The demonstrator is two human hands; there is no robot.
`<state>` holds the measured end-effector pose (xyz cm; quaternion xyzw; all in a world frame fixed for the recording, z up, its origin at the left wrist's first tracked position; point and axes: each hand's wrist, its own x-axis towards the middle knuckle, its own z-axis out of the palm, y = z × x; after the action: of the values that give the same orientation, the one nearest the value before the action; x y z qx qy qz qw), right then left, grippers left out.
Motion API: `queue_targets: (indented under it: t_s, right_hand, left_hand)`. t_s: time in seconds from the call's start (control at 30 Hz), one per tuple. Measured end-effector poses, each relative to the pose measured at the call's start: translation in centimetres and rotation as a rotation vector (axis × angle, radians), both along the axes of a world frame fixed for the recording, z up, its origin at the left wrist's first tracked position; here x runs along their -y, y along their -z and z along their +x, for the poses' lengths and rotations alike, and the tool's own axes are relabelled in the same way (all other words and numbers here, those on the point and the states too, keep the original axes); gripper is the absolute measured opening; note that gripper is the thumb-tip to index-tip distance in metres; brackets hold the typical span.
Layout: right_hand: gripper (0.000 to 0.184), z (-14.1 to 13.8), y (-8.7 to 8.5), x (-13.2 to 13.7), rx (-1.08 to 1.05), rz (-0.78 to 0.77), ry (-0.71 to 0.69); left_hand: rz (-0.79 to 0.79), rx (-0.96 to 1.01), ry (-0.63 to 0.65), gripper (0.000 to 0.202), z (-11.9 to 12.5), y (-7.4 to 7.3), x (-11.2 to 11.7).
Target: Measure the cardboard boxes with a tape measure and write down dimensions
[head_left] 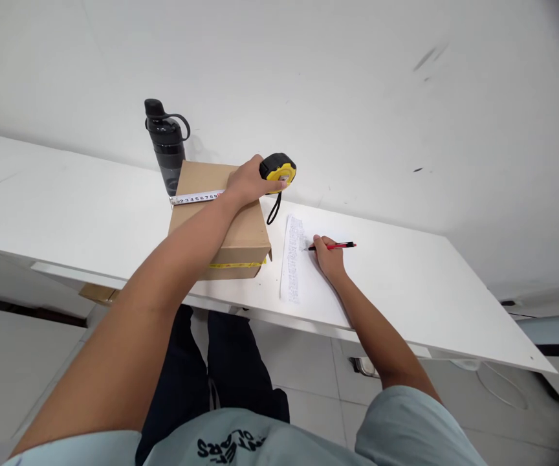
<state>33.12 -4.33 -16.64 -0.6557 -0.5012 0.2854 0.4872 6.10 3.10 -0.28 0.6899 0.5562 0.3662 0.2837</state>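
My left hand point(248, 182) grips a yellow and black tape measure point(279, 171) at the far right edge of a brown cardboard box point(241, 236). Its white tape blade point(195, 198) stretches left across the box top to the left edge. My right hand point(328, 256) is closed on a red pen point(338, 246), its tip resting on a sheet of paper point(293, 262) with written lines, lying on the white table point(405, 278) just right of the box.
A black water bottle point(167, 145) stands behind the box's far left corner against the white wall. The table's front edge runs just under the box. Below it are my dark trousers and a tiled floor.
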Motion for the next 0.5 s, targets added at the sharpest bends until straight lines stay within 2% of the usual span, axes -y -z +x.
queue_targets:
  t_s: [0.27, 0.43, 0.5]
  right_hand:
    - [0.042, 0.1, 0.4, -0.1, -0.019, -0.015, -0.007]
    - [0.041, 0.1, 0.4, -0.1, -0.015, 0.009, 0.011]
    - [0.041, 0.2, 0.5, -0.2, -0.012, 0.010, 0.008]
  left_hand:
    - [-0.003, -0.013, -0.006, 0.060, -0.2, 0.1, -0.3]
    - [-0.088, 0.284, 0.126, 0.052, -0.5, 0.6, -1.6]
    - [-0.116, 0.382, 0.142, 0.051, -0.6, 0.7, -2.0]
